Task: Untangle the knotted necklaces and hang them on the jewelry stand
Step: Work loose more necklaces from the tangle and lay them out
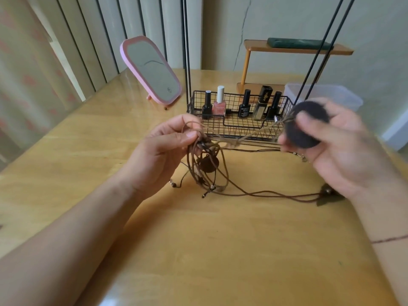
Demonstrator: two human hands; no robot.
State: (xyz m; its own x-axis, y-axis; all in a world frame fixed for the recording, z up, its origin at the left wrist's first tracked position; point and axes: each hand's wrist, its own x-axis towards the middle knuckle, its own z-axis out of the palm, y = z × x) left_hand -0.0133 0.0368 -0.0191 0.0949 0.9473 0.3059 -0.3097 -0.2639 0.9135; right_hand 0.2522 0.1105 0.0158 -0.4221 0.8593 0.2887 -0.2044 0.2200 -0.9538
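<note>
Head view. Left hand pinches the knotted necklaces at the tangle, thumb and fingers closed on a bunch of brown cords; loops and beaded ends hang from it to the table. Right hand, at 3 o'clock from the left, grips a dark round pendant, blurred. A lighter cord runs taut between the two hands. One brown strand trails on the table toward 4 o'clock, to a small pendant under the right wrist.

Jewelry stand at 12 o'clock: black wire basket holding nail polish bottles, thin rods rising out of frame. No necklace hangs on it that I can see. Pink mirror at 10 o'clock.

Judgement: the step is working the dark pendant's cord free of the knot. Best to ease tension, since pulling taut likely tightens the knot; loosen the loops at the left pinch, then feed the pendant back through. Keep the trailing strand flat so it doesn't re-snag.
</note>
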